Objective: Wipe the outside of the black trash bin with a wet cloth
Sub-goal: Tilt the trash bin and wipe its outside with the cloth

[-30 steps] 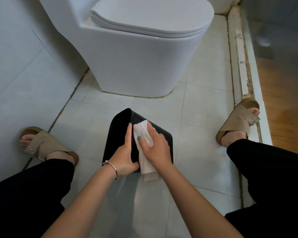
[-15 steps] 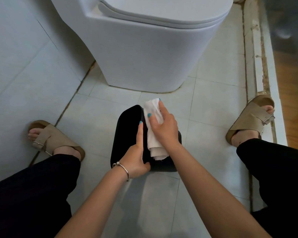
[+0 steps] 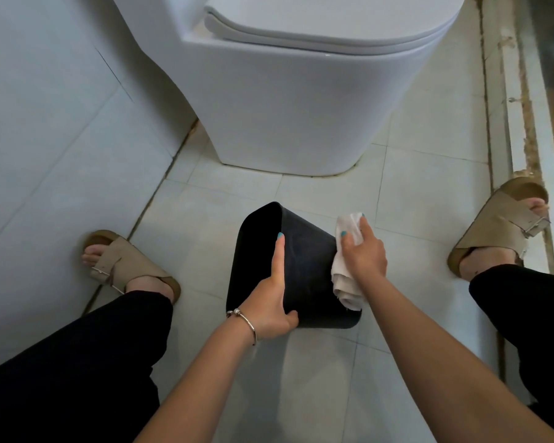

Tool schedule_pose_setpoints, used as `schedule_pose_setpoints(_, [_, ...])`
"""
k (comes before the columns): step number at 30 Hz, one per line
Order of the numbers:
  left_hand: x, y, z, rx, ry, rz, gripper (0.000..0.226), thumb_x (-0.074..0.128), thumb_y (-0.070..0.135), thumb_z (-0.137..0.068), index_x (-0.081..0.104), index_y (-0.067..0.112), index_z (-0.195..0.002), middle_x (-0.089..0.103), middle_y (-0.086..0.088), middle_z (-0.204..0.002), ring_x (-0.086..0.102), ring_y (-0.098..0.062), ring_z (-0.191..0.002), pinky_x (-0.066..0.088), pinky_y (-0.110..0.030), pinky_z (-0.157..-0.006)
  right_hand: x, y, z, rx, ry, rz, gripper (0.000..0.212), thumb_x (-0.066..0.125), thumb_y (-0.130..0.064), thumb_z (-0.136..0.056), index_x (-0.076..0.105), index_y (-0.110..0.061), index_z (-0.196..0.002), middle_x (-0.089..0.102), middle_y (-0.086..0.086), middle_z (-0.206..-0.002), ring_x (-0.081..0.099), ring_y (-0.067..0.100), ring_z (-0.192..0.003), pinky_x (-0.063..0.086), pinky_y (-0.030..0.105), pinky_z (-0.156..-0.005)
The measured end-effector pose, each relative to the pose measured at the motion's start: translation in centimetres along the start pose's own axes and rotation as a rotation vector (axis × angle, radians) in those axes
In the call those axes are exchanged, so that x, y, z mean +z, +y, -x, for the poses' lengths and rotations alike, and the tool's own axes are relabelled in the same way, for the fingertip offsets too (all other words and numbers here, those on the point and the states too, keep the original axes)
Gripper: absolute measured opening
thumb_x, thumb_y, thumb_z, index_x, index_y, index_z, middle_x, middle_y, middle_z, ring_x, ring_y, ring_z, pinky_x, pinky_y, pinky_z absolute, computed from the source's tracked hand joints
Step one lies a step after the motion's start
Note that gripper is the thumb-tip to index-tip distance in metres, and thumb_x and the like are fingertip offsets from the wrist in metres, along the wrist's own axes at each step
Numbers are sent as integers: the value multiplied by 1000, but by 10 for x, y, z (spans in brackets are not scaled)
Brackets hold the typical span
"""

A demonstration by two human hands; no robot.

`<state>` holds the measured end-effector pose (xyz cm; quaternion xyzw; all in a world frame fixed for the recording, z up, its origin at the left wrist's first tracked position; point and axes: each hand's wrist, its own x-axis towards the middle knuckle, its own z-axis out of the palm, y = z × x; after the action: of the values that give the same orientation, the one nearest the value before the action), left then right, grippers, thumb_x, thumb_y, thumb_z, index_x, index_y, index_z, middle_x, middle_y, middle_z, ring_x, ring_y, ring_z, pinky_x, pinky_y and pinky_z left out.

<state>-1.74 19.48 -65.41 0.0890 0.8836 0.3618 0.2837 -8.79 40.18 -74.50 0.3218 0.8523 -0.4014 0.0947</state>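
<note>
On the tiled floor in front of the toilet (image 3: 301,91), the black trash bin (image 3: 304,270) is tipped, its open mouth turned left. The left hand (image 3: 271,302) grips its near rim, index finger straight along the edge, thumb curled under. It looks light, stiff and smooth, likely slippery when wet, so bracing at the rim suits. On the bin's right side, the right hand (image 3: 363,254) clamps the soft white cloth (image 3: 344,270) against the wall.

Cloth (image 3: 344,270) against tilted black bin (image 3: 304,270)
</note>
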Motion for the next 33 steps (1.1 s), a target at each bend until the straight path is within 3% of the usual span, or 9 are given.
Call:
schedule_pose_setpoints(3, [2,6,-4,4,-12,-12,126,66,9,-78,-41,44,-134,46,-1,-57,50,-13,-49,36,-17,-49,-5,10,-1,9,18,-18,60,45,-47,-96,25,-40,-151,53,13,-134,53,36,-121,41,41,-98])
schedule_pose_setpoints(7, [-5,5,-6,6,-37,-5,127,67,6,-76,-37,48,-135,56,-6,-66,54,-14,-52,43,-22,-51,-8,17,12,1,25,-86,61,48,-47,-95,25,-38,-152,51,9,-140,48,33,-127,38,41,-104])
schedule_pose_setpoints(10, [-9,6,-6,34,-89,24,126,67,4,-77,-35,52,-134,62,-16,-108,58,-16,-62,52,-26,-59,-9,23,21,15,32,-114,62,49,-47,-94,25,-39,-152,52,7,-140,49,32,-127,39,41,-103])
schedule_pose_setpoints(12, [-6,8,-5,60,-99,58,123,70,12,-77,-30,52,-137,34,-2,-149,62,-18,-101,54,-31,-86,-10,28,26,23,39,-140,63,51,-46,-94,25,-38,-152,51,7,-142,50,32,-126,40,40,-102])
schedule_pose_setpoints(13, [-4,9,-6,70,-95,92,120,72,18,-77,-25,53,-139,19,8,-155,52,-14,-120,48,-33,-99,-10,32,29,23,44,-154,63,52,-46,-95,25,-37,-152,50,7,-142,50,31,-126,40,40,-101])
schedule_pose_setpoints(18, [-1,25,-16,44,-1,251,97,73,28,-81,2,34,-147,15,11,-154,24,3,-129,29,-23,-109,-14,44,42,28,64,-212,65,54,-44,-95,26,-36,-152,49,6,-144,48,30,-128,40,39,-102])
schedule_pose_setpoints(23, [-13,42,-36,-47,155,209,67,70,32,-83,24,22,-132,37,4,-133,43,-13,-123,36,-26,-100,-10,49,55,25,77,-239,66,56,-44,-93,27,-36,-152,51,5,-142,50,29,-126,40,35,-99])
schedule_pose_setpoints(28, [-16,54,-60,-158,197,142,77,65,38,-85,16,17,-141,40,-5,-136,50,-23,-113,39,-31,-91,-4,55,71,19,90,-272,67,58,-43,-92,28,-36,-151,52,5,-139,51,27,-125,38,30,-94])
schedule_pose_setpoints(33, [-14,65,-71,-162,207,66,74,65,48,-81,32,18,-140,35,0,-141,49,-22,-114,43,-36,-95,-2,59,78,47,92,-288,66,57,-44,-93,26,-38,-152,52,4,-134,52,25,-120,36,27,-87])
